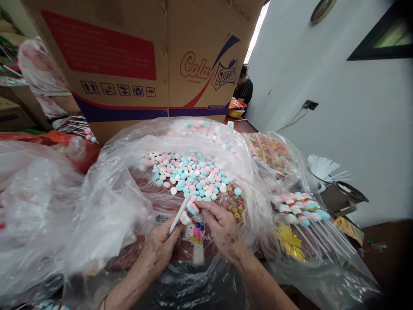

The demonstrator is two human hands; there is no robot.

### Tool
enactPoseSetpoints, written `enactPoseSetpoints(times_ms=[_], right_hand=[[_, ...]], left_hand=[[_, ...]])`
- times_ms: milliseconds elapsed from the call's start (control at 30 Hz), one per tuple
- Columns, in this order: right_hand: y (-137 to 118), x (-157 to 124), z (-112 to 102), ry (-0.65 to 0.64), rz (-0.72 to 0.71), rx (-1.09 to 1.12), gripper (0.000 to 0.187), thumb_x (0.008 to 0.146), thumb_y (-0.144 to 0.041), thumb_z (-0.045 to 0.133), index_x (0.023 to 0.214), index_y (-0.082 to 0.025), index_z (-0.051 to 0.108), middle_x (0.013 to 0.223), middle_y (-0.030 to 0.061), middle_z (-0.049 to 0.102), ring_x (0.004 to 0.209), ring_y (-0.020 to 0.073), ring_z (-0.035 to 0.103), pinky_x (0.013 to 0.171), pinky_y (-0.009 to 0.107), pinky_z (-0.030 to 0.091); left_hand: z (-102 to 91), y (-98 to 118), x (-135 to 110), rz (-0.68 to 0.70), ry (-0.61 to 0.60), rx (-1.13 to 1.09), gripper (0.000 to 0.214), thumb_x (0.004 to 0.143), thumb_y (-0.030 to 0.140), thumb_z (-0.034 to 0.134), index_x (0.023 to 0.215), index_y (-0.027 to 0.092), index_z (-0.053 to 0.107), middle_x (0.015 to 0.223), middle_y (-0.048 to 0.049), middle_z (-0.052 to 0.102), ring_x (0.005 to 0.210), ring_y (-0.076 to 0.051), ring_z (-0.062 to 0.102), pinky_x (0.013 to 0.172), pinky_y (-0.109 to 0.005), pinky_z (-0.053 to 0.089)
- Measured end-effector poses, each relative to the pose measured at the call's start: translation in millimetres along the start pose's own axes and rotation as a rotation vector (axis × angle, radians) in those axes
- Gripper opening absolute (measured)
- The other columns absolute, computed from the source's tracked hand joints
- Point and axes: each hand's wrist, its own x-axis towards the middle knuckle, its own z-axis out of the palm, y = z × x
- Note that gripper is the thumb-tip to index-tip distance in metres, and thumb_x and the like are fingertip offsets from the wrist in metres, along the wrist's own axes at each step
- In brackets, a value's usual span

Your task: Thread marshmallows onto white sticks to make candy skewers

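Observation:
My left hand (164,241) is closed around a white stick (179,214) that slants up and to the right. Beside the stick's upper part are a few marshmallows (192,209) in blue, pink and white; whether they are threaded on anything I cannot tell. The thumb and fingertips of my right hand (222,226) pinch at these marshmallows. Just beyond both hands lies a loose pile of pastel marshmallows (190,174) on clear plastic. Ring-shaped candies (237,204) lie to the right of the pile. Below my fingers is a small printed packet (195,232).
A large cardboard box (129,94) stands behind the pile. Crumpled clear plastic bags (35,206) spread at left. On the right are finished marshmallow skewers (301,209), a bag of colourful candies (269,148), white sticks (324,168) and a dark container (345,193). Other people are in the background.

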Motion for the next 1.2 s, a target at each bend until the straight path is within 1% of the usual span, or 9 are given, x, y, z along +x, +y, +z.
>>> enactPoseSetpoints(times_ms=[133,233,333,433,567,800,900,1033,1200], right_hand=[[4,20,-22,0.011,0.045,-0.028,0.03,0.09,-0.032,0.052,0.109,-0.024,0.073,0.095,0.0031,0.076,0.084,0.0195,0.07,0.077,0.033,0.057],[13,45,-38,0.075,-0.035,-0.265,0.031,0.09,-0.028,0.048,0.107,-0.022,0.072,0.099,0.0055,0.075,0.087,0.0204,0.069,0.081,0.035,0.055],[19,66,-47,-0.059,-0.148,-0.664,0.032,0.087,-0.014,0.047,0.105,-0.021,0.072,0.105,0.0083,0.072,0.097,0.0217,0.064,0.09,0.035,0.048],[22,74,-47,-0.246,-0.196,-0.9,0.035,0.085,-0.007,0.049,0.11,-0.02,0.069,0.107,0.01,0.069,0.105,0.0223,0.06,0.091,0.031,0.045],[30,73,-47,-0.278,-0.196,-1.058,0.028,0.088,-0.008,0.047,0.104,-0.018,0.067,0.109,0.0121,0.066,0.106,0.0233,0.057,0.088,0.03,0.042],[33,66,-66,-0.197,0.094,-1.02,0.017,0.081,-0.013,0.051,0.093,-0.019,0.061,0.085,0.0066,0.068,0.076,0.0198,0.059,0.063,0.027,0.035],[28,56,-73,-0.21,0.136,-0.972,0.015,0.083,-0.015,0.049,0.093,-0.02,0.059,0.08,0.0037,0.066,0.07,0.0177,0.056,0.06,0.026,0.031],[19,40,-74,-0.272,0.144,-1.065,0.016,0.086,-0.015,0.046,0.094,-0.019,0.06,0.086,0.0061,0.066,0.076,0.0191,0.057,0.063,0.027,0.031],[12,33,-69,-0.405,0.041,-1.067,0.023,0.089,-0.008,0.045,0.103,-0.015,0.061,0.104,0.0111,0.067,0.097,0.0204,0.06,0.08,0.027,0.038]], left_hand=[[0.6,-1,2,-0.012,0.038,-0.024,0.036,0.084,0.043,0.049,0.055,0.022,0.052,0.051,0.0037,0.052,0.049,-0.015,0.046,0.05,-0.024,0.034],[1.7,-4,2,-0.026,0.052,-0.051,0.036,0.085,0.043,0.049,0.056,0.022,0.053,0.051,0.004,0.051,0.047,-0.014,0.044,0.048,-0.024,0.033],[2.2,-6,2,-0.037,0.052,-0.073,0.035,0.086,0.043,0.049,0.058,0.022,0.053,0.051,0.0042,0.051,0.047,-0.014,0.043,0.048,-0.023,0.032],[1.9,-3,2,-0.056,0.052,-0.077,0.036,0.086,0.044,0.049,0.057,0.022,0.053,0.05,0.0048,0.05,0.046,-0.013,0.043,0.047,-0.024,0.031],[0.8,1,2,-0.055,0.05,-0.086,0.036,0.084,0.044,0.05,0.056,0.022,0.053,0.05,0.0046,0.051,0.047,-0.014,0.044,0.048,-0.024,0.032],[0.5,0,1,-0.042,0.039,-0.096,0.037,0.086,0.043,0.05,0.056,0.022,0.053,0.05,0.0047,0.051,0.048,-0.013,0.045,0.05,-0.024,0.033],[1.4,-4,1,-0.032,0.041,-0.102,0.035,0.086,0.042,0.051,0.057,0.021,0.054,0.052,0.0042,0.052,0.049,-0.013,0.046,0.05,-0.023,0.034],[3.1,-9,1,-0.059,0.025,-0.14,0.032,0.086,0.042,0.052,0.062,0.021,0.056,0.05,0.0058,0.05,0.044,-0.012,0.039,0.042,-0.022,0.028],[2.9,-10,2,-0.044,0.032,-0.124,0.033,0.085,0.043,0.052,0.061,0.021,0.056,0.052,0.0044,0.052,0.047,-0.012,0.041,0.044,-0.021,0.029]])
